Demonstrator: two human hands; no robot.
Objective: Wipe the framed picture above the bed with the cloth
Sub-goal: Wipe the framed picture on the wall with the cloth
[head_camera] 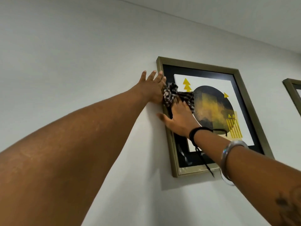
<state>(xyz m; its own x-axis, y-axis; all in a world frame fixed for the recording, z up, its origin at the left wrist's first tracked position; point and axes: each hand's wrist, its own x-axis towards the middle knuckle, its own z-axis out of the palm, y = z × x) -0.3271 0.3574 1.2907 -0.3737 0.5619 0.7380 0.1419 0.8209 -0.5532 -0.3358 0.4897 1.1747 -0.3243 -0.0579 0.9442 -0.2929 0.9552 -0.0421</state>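
A framed picture (pixel 244 88) with a dull gold frame, black mat and a black-and-yellow abstract print hangs on the wall, seen from below. My left hand (pixel 151 87) lies flat on the wall against the frame's upper left edge, fingers spread. My right hand (pixel 179 118) presses a striped black-and-white cloth (pixel 174 95) onto the glass near the left side of the picture. The cloth bunches up between the two hands. My right wrist carries a black cord and a silver bangle.
A second gold frame (pixel 291 93) hangs to the right, cut off by the image edge. The pale wall (pixel 81 54) meets the ceiling (pixel 228 17) above the pictures. The bed is out of view.
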